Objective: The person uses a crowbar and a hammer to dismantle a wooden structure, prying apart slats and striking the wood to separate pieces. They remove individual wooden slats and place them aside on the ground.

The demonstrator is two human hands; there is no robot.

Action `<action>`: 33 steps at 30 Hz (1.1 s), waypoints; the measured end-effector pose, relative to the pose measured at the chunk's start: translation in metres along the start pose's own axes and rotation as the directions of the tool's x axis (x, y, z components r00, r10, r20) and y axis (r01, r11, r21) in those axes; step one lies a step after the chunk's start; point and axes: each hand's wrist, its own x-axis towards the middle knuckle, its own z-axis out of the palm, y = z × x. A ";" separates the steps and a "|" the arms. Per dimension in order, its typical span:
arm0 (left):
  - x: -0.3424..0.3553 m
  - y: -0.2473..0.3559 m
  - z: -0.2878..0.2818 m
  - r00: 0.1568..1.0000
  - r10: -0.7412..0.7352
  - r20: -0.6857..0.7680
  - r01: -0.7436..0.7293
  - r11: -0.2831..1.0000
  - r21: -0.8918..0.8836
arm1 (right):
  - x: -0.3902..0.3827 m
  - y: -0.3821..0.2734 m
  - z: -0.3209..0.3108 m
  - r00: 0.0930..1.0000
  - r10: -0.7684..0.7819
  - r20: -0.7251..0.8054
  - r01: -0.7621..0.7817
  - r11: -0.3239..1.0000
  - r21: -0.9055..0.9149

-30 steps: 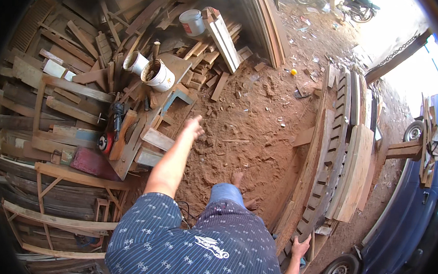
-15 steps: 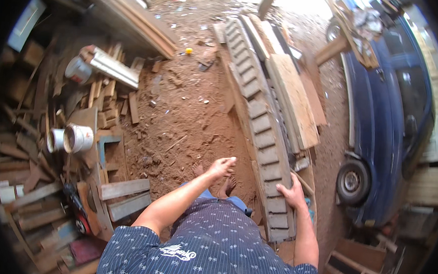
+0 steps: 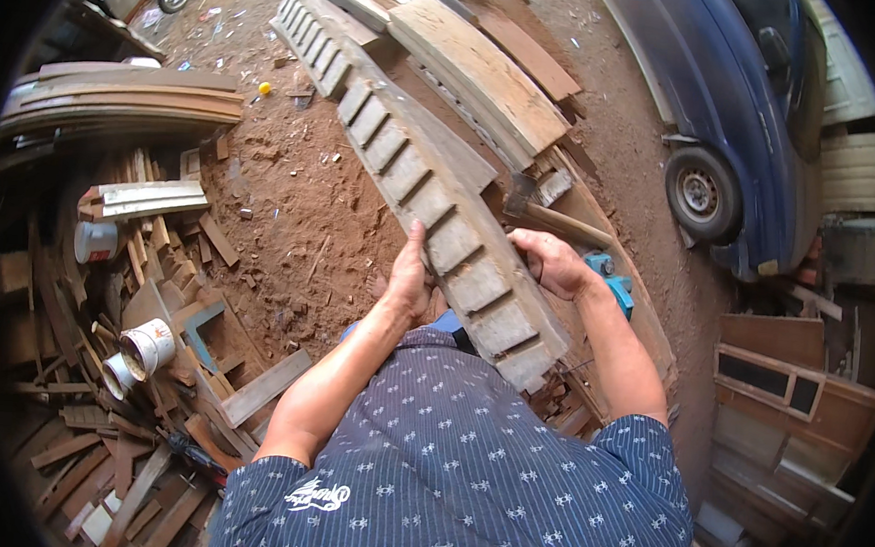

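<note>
A long, grey, weathered wooden board (image 3: 456,243) with a row of slanted notches cut across it lies diagonally before me, its near end close to my belly. My left hand (image 3: 409,280) grips its left edge, thumb up along the side and fingers hidden beneath. At the right edge, my right hand (image 3: 550,262) is closed on the same board with curled fingers; its fingertips are partly hidden. Just beyond the right hand is a tool with a wooden handle (image 3: 566,224) and a dark metal head. A teal power tool (image 3: 612,284) lies beside my right wrist.
Thick planks (image 3: 480,76) lie stacked on the far right of the board. A blue car (image 3: 733,111) stands at the right. Scrap wood (image 3: 75,472) and white buckets (image 3: 150,346) crowd the left. Sandy ground (image 3: 292,194) with chips lies ahead.
My left hand has moved from free air onto the notched board. The board has lifted and swung leftward across my front, and my view has turned to the right.
</note>
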 end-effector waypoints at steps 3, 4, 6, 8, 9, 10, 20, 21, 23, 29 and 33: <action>-0.004 0.000 0.008 1.000 0.014 0.017 -0.014 1.000 -0.016 | -0.046 0.007 0.006 1.000 -0.021 -0.006 0.020 0.975 -0.220; -0.005 0.001 0.009 0.999 0.013 -0.037 -0.013 1.000 0.011 | -0.069 -0.006 0.028 0.995 -0.090 -0.032 0.077 0.953 -0.294; -0.004 -0.002 0.012 0.999 -0.002 -0.044 0.003 1.000 0.016 | -0.083 0.010 0.028 0.990 -0.139 -0.017 0.125 0.929 -0.349; 0.001 -0.011 0.022 0.999 0.033 -0.033 -0.033 0.999 -0.002 | -0.092 0.018 0.018 0.989 -0.145 -0.031 0.124 0.924 -0.362; 0.003 -0.013 0.025 0.997 0.044 -0.059 -0.043 0.999 0.007 | -0.093 0.029 0.006 0.986 -0.161 -0.050 0.133 0.924 -0.359; 0.006 -0.016 0.025 0.994 0.093 -0.056 -0.091 0.995 0.033 | -0.100 0.039 -0.001 0.982 -0.173 -0.078 0.135 0.925 -0.356; -0.004 -0.012 0.062 0.984 0.164 -0.069 -0.161 0.986 0.047 | -0.168 0.049 -0.002 0.899 -0.438 0.005 0.438 0.899 -0.007; -0.004 -0.012 0.068 0.978 0.198 -0.061 -0.194 0.979 0.068 | -0.173 0.046 0.001 0.905 -0.424 -0.001 0.424 0.905 -0.015; 0.003 -0.014 0.070 0.966 0.255 -0.041 -0.252 0.966 0.059 | -0.176 0.037 0.011 0.858 -0.513 0.029 0.512 0.850 -0.125; 0.052 -0.019 0.008 0.937 0.239 0.256 -0.201 0.965 -0.167 | -0.172 0.007 0.046 0.677 -0.729 0.105 0.583 0.443 -0.681; 0.038 -0.042 0.036 0.971 0.202 0.124 -0.129 0.888 -0.441 | -0.165 0.021 0.049 0.541 -0.809 0.231 0.605 0.183 -0.775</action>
